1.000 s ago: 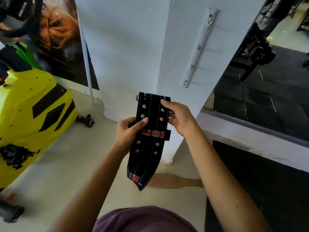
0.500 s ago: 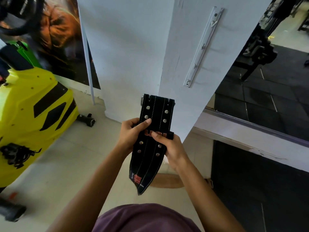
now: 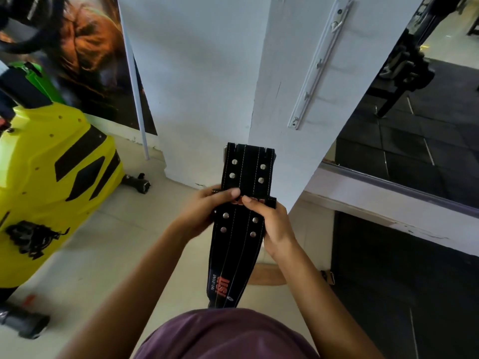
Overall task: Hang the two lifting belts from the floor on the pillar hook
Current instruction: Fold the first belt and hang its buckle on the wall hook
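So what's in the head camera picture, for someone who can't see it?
Two hands, the left hand and the right hand, hold a black belt with silver studs upright in front of a white pillar. A white hook rail is fixed to the pillar, and a brown belt lies on the floor below.

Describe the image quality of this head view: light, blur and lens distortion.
Head view: soft daylight, no harsh glare; the white pillar and its hook rail lean from wide-angle distortion; the black belt is sharp, rivets crisp; the left hand shows slight motion blur, the right hand less; the tan belt on the floor is mostly hidden.
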A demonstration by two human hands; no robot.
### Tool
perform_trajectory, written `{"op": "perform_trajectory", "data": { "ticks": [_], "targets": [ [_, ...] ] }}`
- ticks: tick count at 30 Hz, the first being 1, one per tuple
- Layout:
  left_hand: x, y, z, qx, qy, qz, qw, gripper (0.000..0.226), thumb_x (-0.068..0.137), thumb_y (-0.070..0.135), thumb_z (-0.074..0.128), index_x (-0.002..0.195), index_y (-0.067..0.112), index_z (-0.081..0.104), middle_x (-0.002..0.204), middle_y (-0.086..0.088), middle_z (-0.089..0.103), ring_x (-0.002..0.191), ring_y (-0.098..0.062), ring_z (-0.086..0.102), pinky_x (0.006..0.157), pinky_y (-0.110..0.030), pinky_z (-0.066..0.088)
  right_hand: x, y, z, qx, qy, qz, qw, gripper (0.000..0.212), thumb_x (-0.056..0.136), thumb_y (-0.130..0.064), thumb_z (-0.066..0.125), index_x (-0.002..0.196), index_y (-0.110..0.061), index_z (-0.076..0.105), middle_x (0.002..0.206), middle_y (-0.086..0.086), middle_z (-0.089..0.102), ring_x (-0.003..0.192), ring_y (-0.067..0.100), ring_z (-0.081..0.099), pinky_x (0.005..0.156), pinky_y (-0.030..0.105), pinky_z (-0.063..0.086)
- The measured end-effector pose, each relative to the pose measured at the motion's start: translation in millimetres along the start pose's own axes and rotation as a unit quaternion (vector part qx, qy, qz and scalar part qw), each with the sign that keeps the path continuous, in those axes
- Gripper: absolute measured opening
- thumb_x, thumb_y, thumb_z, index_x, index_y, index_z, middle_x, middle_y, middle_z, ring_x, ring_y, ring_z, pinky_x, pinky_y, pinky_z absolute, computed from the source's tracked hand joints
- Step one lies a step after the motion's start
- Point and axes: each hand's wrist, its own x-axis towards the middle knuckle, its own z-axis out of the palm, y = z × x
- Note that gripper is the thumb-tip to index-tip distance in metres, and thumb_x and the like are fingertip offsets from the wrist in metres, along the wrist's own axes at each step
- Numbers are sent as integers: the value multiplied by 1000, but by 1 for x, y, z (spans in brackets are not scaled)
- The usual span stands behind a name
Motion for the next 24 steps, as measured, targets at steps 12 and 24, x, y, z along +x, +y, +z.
{"op": "perform_trajectory", "data": {
  "ticks": [12, 24],
  "targets": [
    [-13, -37, 3, 55, 72, 18, 996, 40, 74, 26, 78, 103, 0, 68, 97, -15, 73, 91, -31, 70, 81, -37, 57, 4, 15, -10, 5, 7, 36, 999, 36, 78, -20, 77, 111, -8, 72, 112, 22, 72, 101, 36, 72, 91, 51, 57],
    [11, 26, 3, -33, 73, 45, 996, 36, 82, 8, 69, 115, -1, 61, 99, -14, 72, 91, -28, 71, 76, -35, 58, -12, 17, 0, -58, -25, 16, 998, 31, 77, -18, 78, 108, -14, 73, 104, 12, 77, 98, 29, 73, 84, 41, 57]
  ]
}}
